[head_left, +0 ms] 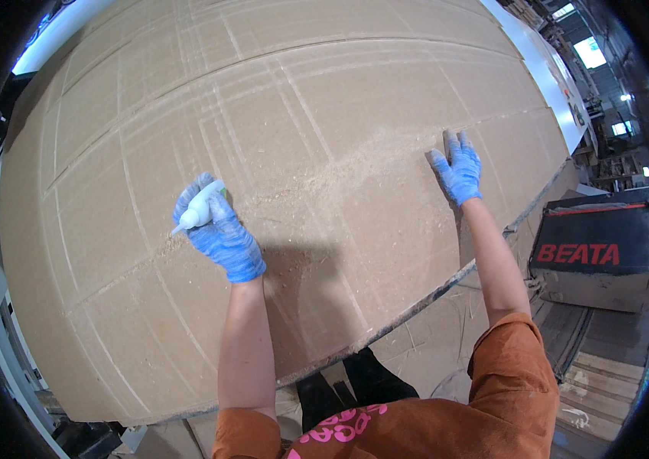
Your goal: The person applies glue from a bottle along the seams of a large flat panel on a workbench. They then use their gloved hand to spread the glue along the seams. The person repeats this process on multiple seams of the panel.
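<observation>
My left hand, in a blue knit work glove, is closed around a small pale squeeze bottle. The bottle tilts so that its narrow nozzle points down and to the left, above the cardboard. My right hand, gloved the same way, lies at the right on the cardboard-covered table with its fingers spread and nothing in them. Between my hands, a streak of fine sawdust and small chips runs across the cardboard.
A dark box with a light lower part stands right of the table, beside my right forearm. Wooden slats lie below it. A white panel edges the far right side. The table's near edge runs just in front of my body.
</observation>
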A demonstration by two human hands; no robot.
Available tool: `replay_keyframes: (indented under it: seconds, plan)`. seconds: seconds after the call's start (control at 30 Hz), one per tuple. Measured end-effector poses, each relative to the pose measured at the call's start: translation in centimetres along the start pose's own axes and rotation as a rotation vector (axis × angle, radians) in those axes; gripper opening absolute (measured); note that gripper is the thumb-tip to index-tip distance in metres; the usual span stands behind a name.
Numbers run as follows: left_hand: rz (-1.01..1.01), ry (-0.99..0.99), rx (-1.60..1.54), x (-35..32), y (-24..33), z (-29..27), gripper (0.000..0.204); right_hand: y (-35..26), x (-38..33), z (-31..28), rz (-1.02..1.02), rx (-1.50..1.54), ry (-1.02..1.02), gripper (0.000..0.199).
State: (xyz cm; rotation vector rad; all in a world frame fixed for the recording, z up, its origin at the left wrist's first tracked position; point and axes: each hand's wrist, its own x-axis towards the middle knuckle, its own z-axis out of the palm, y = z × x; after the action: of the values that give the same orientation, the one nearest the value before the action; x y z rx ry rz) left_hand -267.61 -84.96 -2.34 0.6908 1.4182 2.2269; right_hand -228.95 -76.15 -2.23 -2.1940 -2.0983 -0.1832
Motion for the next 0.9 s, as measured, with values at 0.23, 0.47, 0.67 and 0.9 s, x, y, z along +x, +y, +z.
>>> replay_keyframes:
  seconds: [0.23,0.47,0.67,0.9]
  plan:
    - [-0.014,-0.008,0.023,-0.2,0.3,0.1,0.029,-1.2,-2.2,0.1,-0.004,-0.066,-0.048,0.082]
    - [-0.012,0.007,0.006,0.0,0.5,0.2,0.027,-3.6,-0.9,-0.3,-0.022,0.017,-0.041,0.082]
    - [-0.020,-0.018,-0.009,0.0,0.2,0.1,0.028,-4.2,-2.9,-1.0,-0.052,-0.044,-0.092,0.082]
    - [-0.010,-0.010,-0.025,0.1,0.1,0.0,0.028,-5.9,-4.1,-2.0,-0.237,-0.004,-0.038,0.079]
